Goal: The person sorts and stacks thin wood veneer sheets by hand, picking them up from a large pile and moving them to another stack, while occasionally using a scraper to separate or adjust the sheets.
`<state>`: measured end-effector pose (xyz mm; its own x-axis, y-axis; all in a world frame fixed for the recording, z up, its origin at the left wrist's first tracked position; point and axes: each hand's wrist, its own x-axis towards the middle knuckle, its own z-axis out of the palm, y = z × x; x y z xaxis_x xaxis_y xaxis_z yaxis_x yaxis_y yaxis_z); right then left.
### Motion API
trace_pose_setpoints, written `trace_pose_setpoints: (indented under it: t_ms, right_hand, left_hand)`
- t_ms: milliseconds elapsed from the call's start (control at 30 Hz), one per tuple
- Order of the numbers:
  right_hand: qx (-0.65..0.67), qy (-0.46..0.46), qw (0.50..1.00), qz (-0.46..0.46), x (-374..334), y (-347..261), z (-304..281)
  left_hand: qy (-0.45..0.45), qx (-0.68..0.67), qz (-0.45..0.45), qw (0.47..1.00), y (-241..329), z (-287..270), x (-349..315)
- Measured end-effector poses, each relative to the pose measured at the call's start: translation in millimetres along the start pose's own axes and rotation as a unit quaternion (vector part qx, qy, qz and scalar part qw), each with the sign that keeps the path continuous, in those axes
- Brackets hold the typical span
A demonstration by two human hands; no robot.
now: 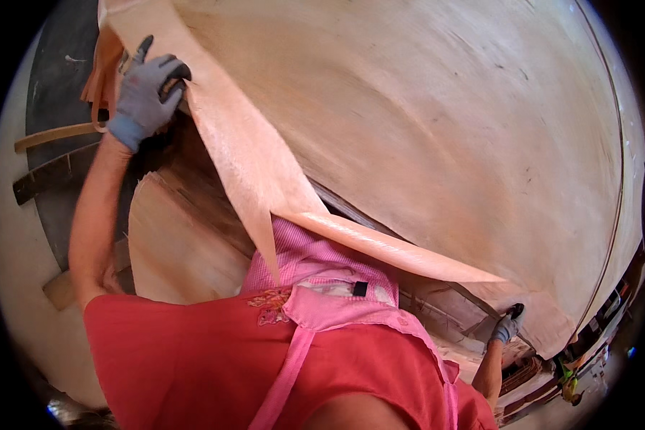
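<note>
A long, thin strip of pale orange wood veneer [247, 136] runs along the near edge of a broad veneer sheet [437, 129]. Its middle is torn or split to a point that hangs over my apron, and a curled length [401, 247] stretches toward the right. My left hand [149, 93], in a grey glove with dark fingertips, pinches the strip's edge at the upper left, one finger raised. Far to the right, my gloved right hand [507, 327] grips the near edge of the veneer at its corner; its fingers are partly hidden.
Below my left arm lies another pale wood sheet [183, 240] with a rough edge. Narrow wooden strips [61, 135] stick out at the left over a dark surface [57, 93]. A person in bright yellow [570, 387] is small in the distance at the lower right.
</note>
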<state>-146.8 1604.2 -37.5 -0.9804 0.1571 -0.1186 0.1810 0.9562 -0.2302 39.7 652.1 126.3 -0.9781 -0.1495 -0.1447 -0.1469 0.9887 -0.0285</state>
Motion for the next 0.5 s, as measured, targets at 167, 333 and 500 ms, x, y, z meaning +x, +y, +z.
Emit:
trace_pose_setpoints:
  t_ms: [167,333,500]
  right_hand:
    - [-0.034,-0.015,0.999,0.020,-5,-27,-9]
    - [-0.014,0.100,0.995,-0.028,-45,-83,-21]
    - [0.065,0.065,0.989,-0.115,-145,-217,16]
  left_hand:
    - [-0.064,0.060,-0.042,0.995,-27,-13,51]
    - [-0.051,0.132,-0.033,0.989,-44,50,98]
    - [0.216,-0.012,0.056,0.975,-67,90,62]
